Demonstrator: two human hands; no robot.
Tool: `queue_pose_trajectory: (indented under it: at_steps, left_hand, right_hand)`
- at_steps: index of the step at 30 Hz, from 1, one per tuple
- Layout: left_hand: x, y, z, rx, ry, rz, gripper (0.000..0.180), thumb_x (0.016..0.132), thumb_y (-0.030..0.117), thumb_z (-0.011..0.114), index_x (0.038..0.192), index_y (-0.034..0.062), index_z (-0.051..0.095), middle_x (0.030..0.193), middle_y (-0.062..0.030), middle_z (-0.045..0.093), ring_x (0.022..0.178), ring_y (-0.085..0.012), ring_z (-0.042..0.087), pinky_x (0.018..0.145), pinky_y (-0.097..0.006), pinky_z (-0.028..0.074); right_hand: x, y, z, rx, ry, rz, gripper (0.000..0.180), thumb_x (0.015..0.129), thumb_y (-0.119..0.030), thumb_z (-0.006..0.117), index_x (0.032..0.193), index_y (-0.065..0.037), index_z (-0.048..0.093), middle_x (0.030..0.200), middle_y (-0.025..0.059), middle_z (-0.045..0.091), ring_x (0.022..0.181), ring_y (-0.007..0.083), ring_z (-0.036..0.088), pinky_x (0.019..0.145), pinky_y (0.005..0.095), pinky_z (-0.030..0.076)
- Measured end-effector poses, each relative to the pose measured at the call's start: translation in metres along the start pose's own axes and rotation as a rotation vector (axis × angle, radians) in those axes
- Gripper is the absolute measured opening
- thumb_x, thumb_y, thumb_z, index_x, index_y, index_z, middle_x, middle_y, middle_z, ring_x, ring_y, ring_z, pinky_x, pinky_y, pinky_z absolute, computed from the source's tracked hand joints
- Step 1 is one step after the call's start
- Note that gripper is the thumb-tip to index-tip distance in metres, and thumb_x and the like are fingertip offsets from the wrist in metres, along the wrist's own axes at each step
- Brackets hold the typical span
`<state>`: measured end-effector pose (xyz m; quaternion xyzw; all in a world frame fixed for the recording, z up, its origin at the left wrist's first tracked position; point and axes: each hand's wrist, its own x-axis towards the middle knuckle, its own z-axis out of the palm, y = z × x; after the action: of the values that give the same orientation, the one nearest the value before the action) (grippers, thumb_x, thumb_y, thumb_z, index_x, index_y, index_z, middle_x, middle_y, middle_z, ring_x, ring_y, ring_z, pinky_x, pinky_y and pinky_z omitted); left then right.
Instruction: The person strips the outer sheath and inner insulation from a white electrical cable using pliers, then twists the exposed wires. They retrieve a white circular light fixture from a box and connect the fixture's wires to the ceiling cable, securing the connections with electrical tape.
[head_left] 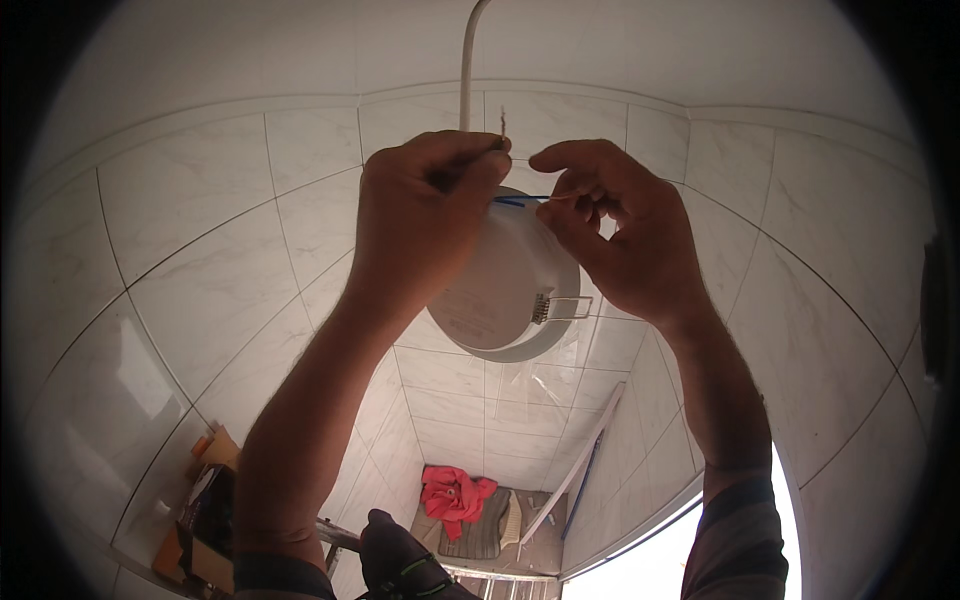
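Note:
Both my hands are raised near the ceiling, in front of a round white recessed ceiling light (470,290) that hangs with a wire spring clip (562,308) on its side. My left hand (425,195) is closed, thumb and index finger pinching a wire with a bare twisted end (503,125) that sticks upward. Across from it, my right hand (630,230) pinches the bare end of a blue wire (522,198) between thumb and fingers, its index finger arched above. A pale cable (468,70) comes down from the ceiling behind my left hand, which hides its lower end.
White marbled tiles (210,270) cover the walls around me. Cardboard boxes (210,500) stand at the lower left. Far below lie a red cloth (455,500) and a grey mat (485,530). A long pale strip (575,465) leans by the right wall, near a bright opening (650,550).

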<state>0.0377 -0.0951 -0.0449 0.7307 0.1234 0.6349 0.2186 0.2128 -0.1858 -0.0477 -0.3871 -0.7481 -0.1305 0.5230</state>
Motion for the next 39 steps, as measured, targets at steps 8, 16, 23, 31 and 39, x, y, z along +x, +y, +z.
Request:
queue_pose_trajectory:
  at_steps: [8, 16, 23, 31, 39]
  left_hand:
    - [-0.004, -0.009, 0.001, 0.21, -0.02, 0.407, 0.017, 0.095, 0.004, 0.072, 0.11, 0.0101, 0.075, 0.086, -0.0027, 0.073, 0.08, -0.0098, 0.07, 0.072, -0.026, 0.056]
    - [0.002, -0.011, -0.015, 0.391, -0.212, 0.648, 0.018, 0.09, -0.001, 0.071, 0.104, 0.0076, 0.078, 0.095, -0.0067, 0.074, 0.09, -0.0207, 0.072, 0.078, -0.034, 0.058]
    - [-0.002, 0.007, -0.021, 0.506, -0.292, 0.67, 0.019, 0.087, 0.0, 0.072, 0.104, 0.0067, 0.078, 0.099, -0.0096, 0.074, 0.094, -0.025, 0.072, 0.081, -0.036, 0.059]
    - [-0.006, -0.004, -0.012, 0.561, -0.122, 0.68, 0.021, 0.085, -0.001, 0.072, 0.103, 0.009, 0.076, 0.098, -0.0072, 0.073, 0.093, -0.0238, 0.071, 0.082, -0.039, 0.06]
    - [-0.007, -0.002, -0.011, 0.659, -0.144, 0.658, 0.02, 0.084, 0.002, 0.073, 0.102, 0.0115, 0.076, 0.099, -0.0042, 0.07, 0.094, -0.0231, 0.07, 0.086, -0.041, 0.06]
  right_hand:
    - [-0.005, 0.014, 0.003, -0.064, -0.01, -0.118, 0.029, 0.091, 0.0, 0.068, 0.119, -0.009, 0.068, 0.085, 0.0032, 0.068, 0.078, 0.0138, 0.067, 0.072, 0.0313, 0.057]
    - [-0.003, 0.015, -0.002, 0.018, -0.005, -0.115, 0.018, 0.089, 0.001, 0.069, 0.105, -0.007, 0.066, 0.086, 0.0022, 0.069, 0.08, 0.0126, 0.069, 0.07, 0.0295, 0.056]
    - [0.001, 0.012, -0.011, -0.002, -0.008, -0.088, 0.015, 0.09, 0.0, 0.069, 0.102, -0.007, 0.064, 0.088, 0.0019, 0.071, 0.081, 0.0128, 0.07, 0.07, 0.0283, 0.057]
    - [0.003, 0.005, -0.01, -0.001, -0.003, -0.102, 0.022, 0.091, 0.0, 0.068, 0.112, -0.008, 0.068, 0.088, 0.0023, 0.072, 0.078, 0.0119, 0.069, 0.07, 0.0274, 0.057]
    - [0.004, 0.008, -0.009, -0.062, -0.006, -0.141, 0.01, 0.09, -0.002, 0.072, 0.1, -0.004, 0.075, 0.089, 0.0046, 0.073, 0.077, 0.0122, 0.069, 0.069, 0.0268, 0.056]
